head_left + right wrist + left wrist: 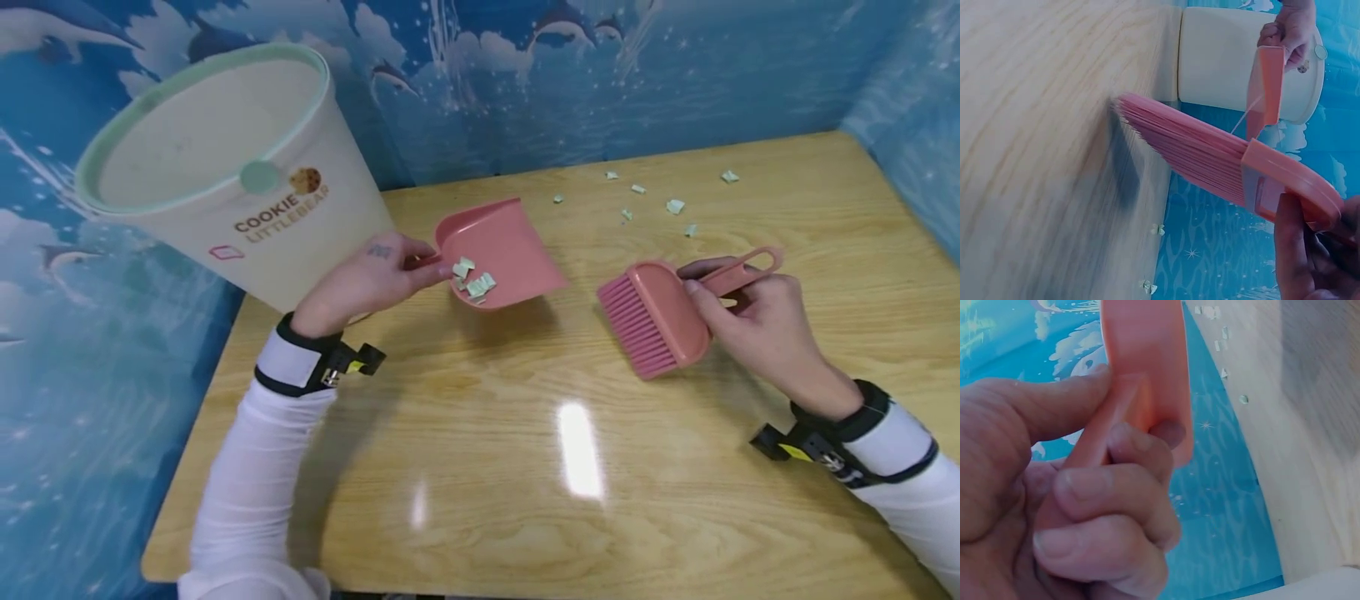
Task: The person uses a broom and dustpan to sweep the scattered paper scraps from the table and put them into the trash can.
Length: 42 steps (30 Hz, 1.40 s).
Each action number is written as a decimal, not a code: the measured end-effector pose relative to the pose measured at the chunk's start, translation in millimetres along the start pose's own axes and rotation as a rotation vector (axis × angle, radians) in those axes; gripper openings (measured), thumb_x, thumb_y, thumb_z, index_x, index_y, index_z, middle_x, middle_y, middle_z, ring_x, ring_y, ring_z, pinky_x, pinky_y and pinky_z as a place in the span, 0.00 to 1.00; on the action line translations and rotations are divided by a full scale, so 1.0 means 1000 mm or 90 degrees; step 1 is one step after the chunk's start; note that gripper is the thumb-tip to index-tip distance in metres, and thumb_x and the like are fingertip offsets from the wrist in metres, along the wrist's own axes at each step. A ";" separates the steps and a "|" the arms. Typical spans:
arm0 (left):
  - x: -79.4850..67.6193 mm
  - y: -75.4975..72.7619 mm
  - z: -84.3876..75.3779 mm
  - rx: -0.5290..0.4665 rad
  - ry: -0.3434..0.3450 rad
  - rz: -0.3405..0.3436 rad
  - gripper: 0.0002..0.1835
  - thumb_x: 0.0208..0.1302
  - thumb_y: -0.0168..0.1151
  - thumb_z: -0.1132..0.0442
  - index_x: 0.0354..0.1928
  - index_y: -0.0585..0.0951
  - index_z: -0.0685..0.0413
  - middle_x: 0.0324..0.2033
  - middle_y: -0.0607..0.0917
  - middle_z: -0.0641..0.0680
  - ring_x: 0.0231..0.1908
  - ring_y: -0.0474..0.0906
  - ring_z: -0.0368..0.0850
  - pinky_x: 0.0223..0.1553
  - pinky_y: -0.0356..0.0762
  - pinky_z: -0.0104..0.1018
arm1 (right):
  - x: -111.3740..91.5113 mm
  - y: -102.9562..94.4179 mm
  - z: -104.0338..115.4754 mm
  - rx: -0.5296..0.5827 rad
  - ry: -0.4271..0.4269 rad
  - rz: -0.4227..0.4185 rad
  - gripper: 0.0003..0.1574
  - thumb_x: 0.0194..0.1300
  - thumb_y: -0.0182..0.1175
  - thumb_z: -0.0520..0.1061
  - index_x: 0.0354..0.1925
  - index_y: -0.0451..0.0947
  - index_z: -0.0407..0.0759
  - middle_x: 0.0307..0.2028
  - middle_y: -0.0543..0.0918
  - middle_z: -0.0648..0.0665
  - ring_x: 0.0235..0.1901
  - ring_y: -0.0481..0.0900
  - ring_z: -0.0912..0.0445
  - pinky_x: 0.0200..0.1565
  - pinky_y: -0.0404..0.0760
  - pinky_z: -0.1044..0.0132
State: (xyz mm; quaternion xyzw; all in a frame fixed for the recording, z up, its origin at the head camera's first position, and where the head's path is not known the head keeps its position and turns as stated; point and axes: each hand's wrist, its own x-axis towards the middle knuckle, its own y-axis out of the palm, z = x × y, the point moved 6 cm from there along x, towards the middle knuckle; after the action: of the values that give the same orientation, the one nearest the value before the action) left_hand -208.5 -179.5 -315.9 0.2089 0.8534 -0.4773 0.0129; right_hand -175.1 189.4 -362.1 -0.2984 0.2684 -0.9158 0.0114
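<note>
My left hand (375,273) grips the handle of a pink dustpan (519,254), its fingers curled round it in the left wrist view. The dustpan is held above the table, its shadow below it. Several pale green paper scraps (478,286) lie in the pan near the handle end. To the right, my right hand (772,321) holds a pink hand brush (670,307) by its handle near the head. The bristles (1179,147) point down and left, tips close over the table in the right wrist view.
A tall cream bin (337,196) with a mint rim stands at the back left, its top uncovered. More paper scraps (675,206) are scattered on the wooden table (480,483) toward its back edge. Blue sea-patterned walls (637,92) enclose the back and sides.
</note>
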 end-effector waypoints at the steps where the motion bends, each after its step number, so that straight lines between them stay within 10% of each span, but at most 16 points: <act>1: -0.001 -0.002 -0.001 0.007 -0.003 0.003 0.14 0.70 0.55 0.47 0.41 0.83 0.47 0.19 0.65 0.52 0.20 0.64 0.47 0.20 0.59 0.36 | 0.000 0.000 0.000 -0.003 -0.002 0.001 0.12 0.59 0.61 0.29 0.42 0.84 0.32 0.37 0.80 0.71 0.19 0.78 0.69 0.17 0.71 0.85; 17: -0.027 -0.058 -0.036 0.105 0.011 -0.041 0.17 0.73 0.50 0.46 0.41 0.81 0.49 0.16 0.60 0.50 0.16 0.58 0.46 0.19 0.56 0.37 | -0.002 0.001 0.003 -0.027 -0.020 0.007 0.13 0.57 0.62 0.29 0.42 0.85 0.33 0.37 0.78 0.75 0.19 0.77 0.70 0.18 0.71 0.85; 26: -0.065 -0.099 -0.036 0.134 -0.026 -0.115 0.24 0.69 0.48 0.37 0.49 0.81 0.45 0.23 0.66 0.57 0.24 0.60 0.52 0.22 0.58 0.42 | 0.002 0.000 0.014 -0.041 -0.055 0.002 0.11 0.56 0.62 0.29 0.38 0.86 0.33 0.38 0.78 0.71 0.17 0.75 0.71 0.17 0.69 0.84; 34: -0.082 -0.131 -0.033 0.153 -0.047 -0.178 0.27 0.70 0.50 0.40 0.61 0.77 0.48 0.40 0.79 0.57 0.33 0.66 0.53 0.23 0.67 0.41 | 0.004 0.000 0.022 -0.046 -0.077 0.010 0.08 0.55 0.62 0.28 0.33 0.85 0.32 0.36 0.86 0.48 0.16 0.76 0.70 0.17 0.70 0.84; 42: -0.089 -0.152 -0.014 0.149 -0.091 -0.226 0.28 0.69 0.50 0.40 0.64 0.74 0.47 0.50 0.75 0.55 0.46 0.63 0.54 0.34 0.71 0.44 | -0.003 0.002 0.034 -0.015 -0.112 0.014 0.07 0.50 0.64 0.29 0.31 0.86 0.35 0.35 0.86 0.56 0.12 0.75 0.69 0.50 0.60 0.69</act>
State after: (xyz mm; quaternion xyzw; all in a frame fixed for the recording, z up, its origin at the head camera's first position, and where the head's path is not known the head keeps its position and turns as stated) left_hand -180.7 -268.7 -165.6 0.0209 0.8123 -0.5818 -0.0350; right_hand -154.4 171.4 -341.7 -0.3747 0.2802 -0.8828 0.0415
